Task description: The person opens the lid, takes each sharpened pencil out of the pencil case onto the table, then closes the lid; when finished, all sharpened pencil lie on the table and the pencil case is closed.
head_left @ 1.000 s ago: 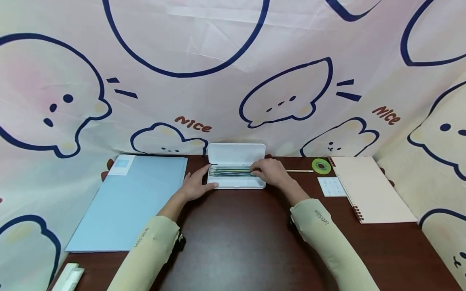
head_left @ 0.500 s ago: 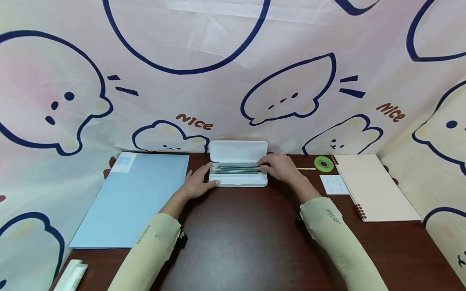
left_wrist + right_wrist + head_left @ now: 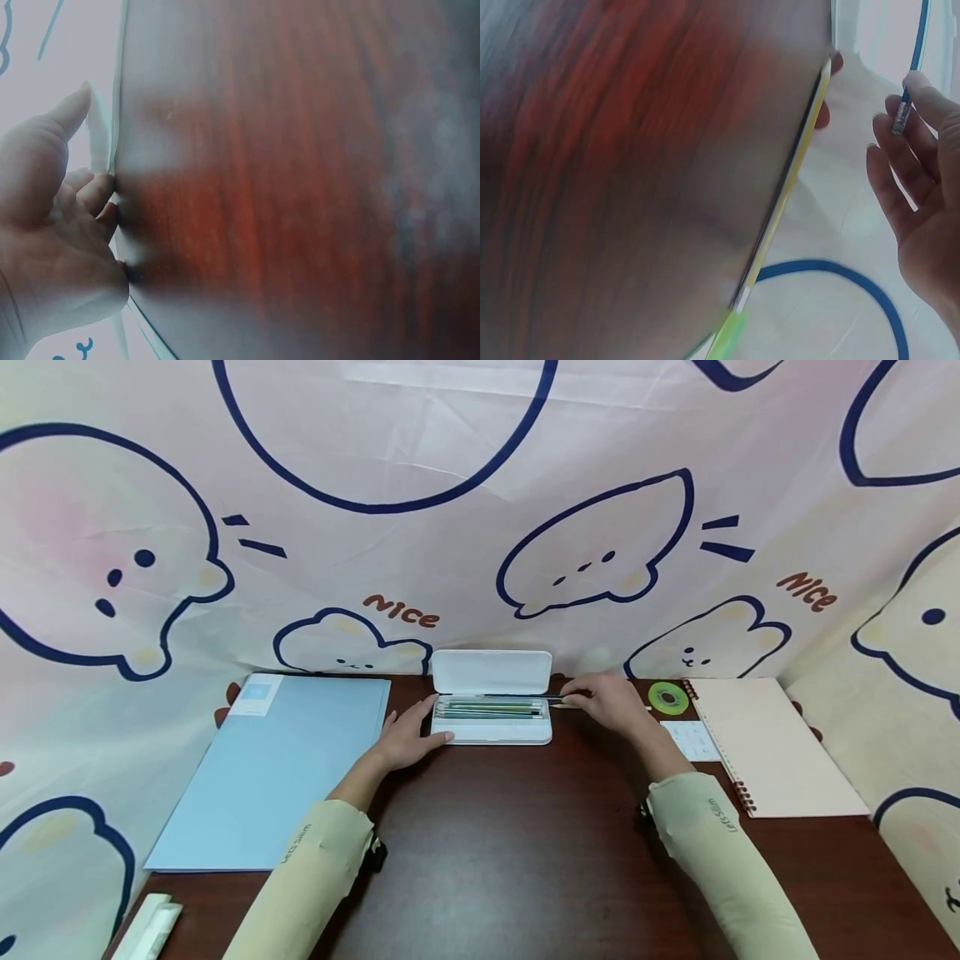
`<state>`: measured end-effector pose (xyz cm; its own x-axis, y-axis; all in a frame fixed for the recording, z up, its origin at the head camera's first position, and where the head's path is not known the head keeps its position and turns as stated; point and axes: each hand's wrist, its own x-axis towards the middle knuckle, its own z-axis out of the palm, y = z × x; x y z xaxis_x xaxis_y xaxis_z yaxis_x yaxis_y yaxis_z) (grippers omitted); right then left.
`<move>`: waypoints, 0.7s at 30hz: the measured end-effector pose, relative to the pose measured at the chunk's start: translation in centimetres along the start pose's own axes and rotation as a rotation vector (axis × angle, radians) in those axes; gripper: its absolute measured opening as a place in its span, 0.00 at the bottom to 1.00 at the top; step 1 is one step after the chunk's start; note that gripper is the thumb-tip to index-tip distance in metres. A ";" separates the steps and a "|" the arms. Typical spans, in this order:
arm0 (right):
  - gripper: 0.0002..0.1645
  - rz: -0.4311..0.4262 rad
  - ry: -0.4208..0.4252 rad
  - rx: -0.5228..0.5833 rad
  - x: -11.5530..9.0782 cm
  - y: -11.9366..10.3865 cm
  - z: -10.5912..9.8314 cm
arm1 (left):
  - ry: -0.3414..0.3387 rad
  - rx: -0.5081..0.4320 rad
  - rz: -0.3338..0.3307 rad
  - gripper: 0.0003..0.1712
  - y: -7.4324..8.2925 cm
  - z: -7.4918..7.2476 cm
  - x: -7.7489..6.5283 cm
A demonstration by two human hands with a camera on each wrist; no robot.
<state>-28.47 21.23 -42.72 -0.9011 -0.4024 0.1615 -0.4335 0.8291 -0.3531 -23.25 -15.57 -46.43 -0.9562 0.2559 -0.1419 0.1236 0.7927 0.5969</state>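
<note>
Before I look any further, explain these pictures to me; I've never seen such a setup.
There is no machine: a person in pale green sleeves works bare-handed. The wide picture comes from a camera worn on the head, looking forward and down; the other two come from cameras on the left and right wrists.

On the dark brown wooden table stands an open white rectangular pencil case with green and blue pencils inside. Left of it lies a flat light-blue folder; right of it, a round green disc, a small white sheet and a white spiral-bound notebook.

The left hand rests at the case's left end. The right hand pinches a slim dark-blue pencil near one end; a yellow pencil lies nearby on the table.
</note>
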 end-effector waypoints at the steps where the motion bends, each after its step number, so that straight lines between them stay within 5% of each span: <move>1: 0.08 0.013 -0.006 0.006 -0.1 0.3 -0.2 | 0.001 0.001 0.002 0.49 0.0 0.0 0.0; 21: 0.10 0.126 -0.044 0.017 -3.0 4.6 -3.0 | -0.016 0.001 0.004 0.49 0.0 -0.2 -0.2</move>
<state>-27.74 27.42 -42.11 -0.9470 -0.3126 0.0746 -0.3165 0.8673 -0.3841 -23.15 -15.72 -46.28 -0.9513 0.2680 -0.1525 0.1275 0.7920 0.5970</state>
